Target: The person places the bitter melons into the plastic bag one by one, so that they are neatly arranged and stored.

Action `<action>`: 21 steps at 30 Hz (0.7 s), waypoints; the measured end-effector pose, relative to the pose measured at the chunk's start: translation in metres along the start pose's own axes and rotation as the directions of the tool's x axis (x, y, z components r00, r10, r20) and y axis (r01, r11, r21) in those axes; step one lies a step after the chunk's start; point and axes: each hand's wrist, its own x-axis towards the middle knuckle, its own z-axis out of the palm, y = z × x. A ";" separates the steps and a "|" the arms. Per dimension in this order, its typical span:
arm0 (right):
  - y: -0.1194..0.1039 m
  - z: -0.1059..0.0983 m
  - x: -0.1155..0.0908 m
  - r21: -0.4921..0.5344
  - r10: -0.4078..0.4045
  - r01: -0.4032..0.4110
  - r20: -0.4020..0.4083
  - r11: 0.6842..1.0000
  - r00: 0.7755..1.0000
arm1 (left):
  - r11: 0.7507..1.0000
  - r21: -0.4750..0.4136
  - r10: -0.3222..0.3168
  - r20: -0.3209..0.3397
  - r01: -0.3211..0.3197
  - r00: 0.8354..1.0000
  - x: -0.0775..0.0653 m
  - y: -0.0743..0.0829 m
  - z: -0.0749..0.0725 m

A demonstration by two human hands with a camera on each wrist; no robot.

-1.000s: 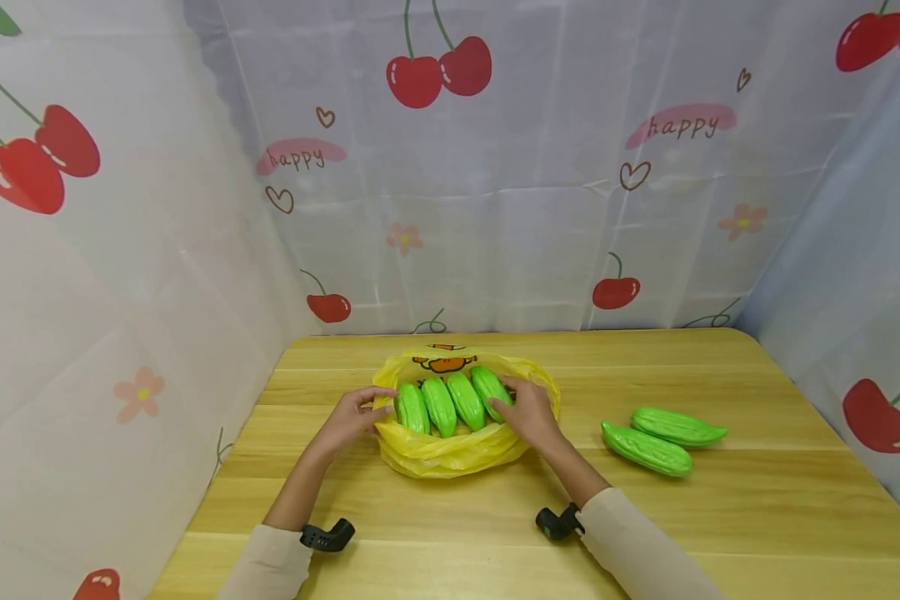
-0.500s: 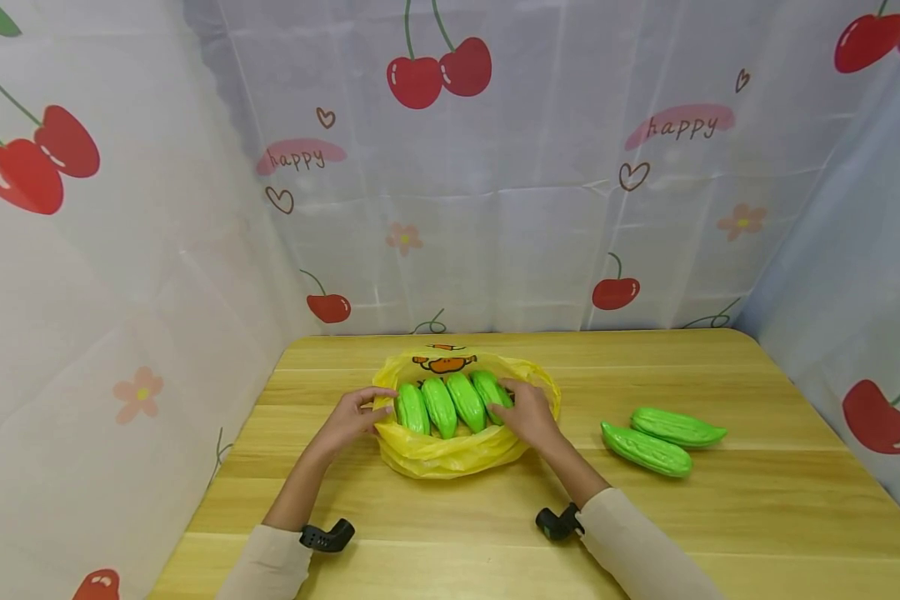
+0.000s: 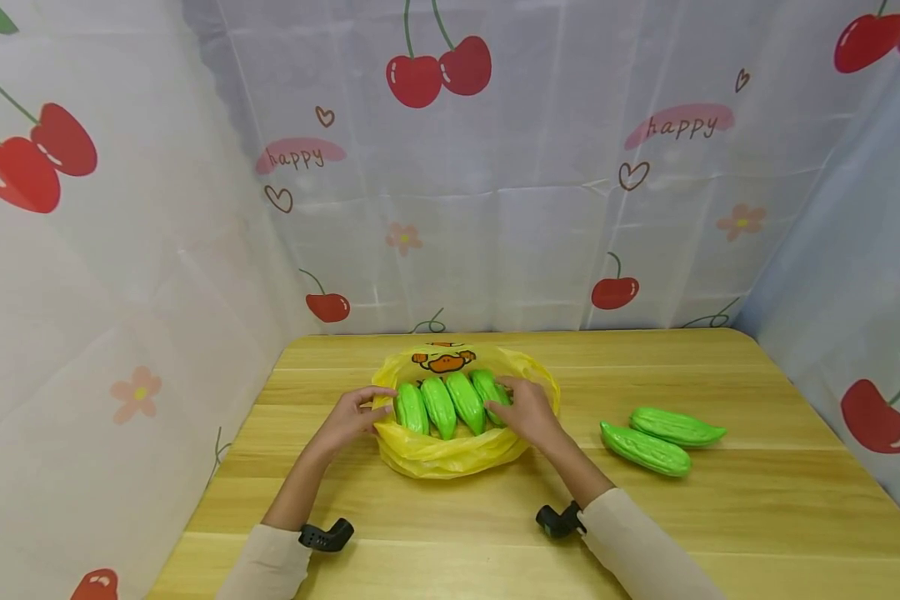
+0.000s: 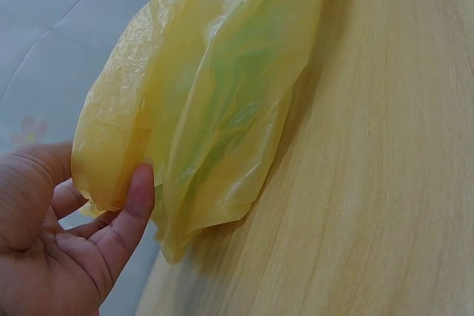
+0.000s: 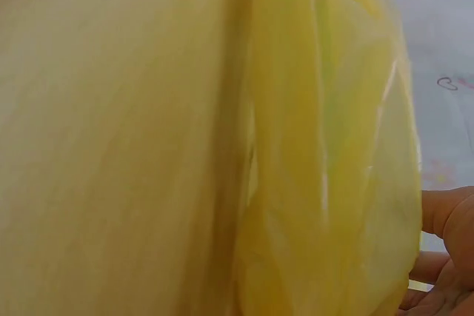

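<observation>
A yellow plastic bag (image 3: 450, 457) with an orange cartoon print stands with its mouth spread wide on the table. Several green bitter melons (image 3: 439, 407) lie side by side inside it. At the bag's left rim, my left hand (image 3: 351, 419) pinches the plastic between thumb and fingers; the left wrist view shows the thumb (image 4: 139, 196) against the yellow film. My right hand (image 3: 528, 412) reaches over the right rim and holds the rightmost bitter melon (image 3: 487, 387), thumb on its near side. In the right wrist view the bag (image 5: 333, 153) hides most of that hand's fingertips.
Two more bitter melons (image 3: 647, 448) lie close together on the wooden table (image 3: 450, 550), right of the bag. White cloth (image 3: 495, 225) printed with cherries hangs behind the table and along both sides.
The rightmost bitter melon has dropped slightly lower in the bag, with my right hand on it. My left hand stays at the left rim.
</observation>
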 end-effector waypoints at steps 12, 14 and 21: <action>-0.020 -0.013 -0.008 0.019 -0.047 0.048 -0.007 0.999 0.999 | 1.000 0.013 0.025 -0.006 -0.025 1.000 -0.003 -0.001 0.001; -0.022 -0.015 -0.010 0.032 -0.046 0.047 -0.004 0.998 0.999 | 1.000 0.019 0.021 -0.003 -0.021 1.000 -0.003 -0.001 0.001; -0.034 -0.024 -0.013 0.101 -0.091 0.091 -0.008 0.991 0.996 | 0.999 0.029 0.028 -0.003 -0.028 1.000 -0.002 -0.003 0.000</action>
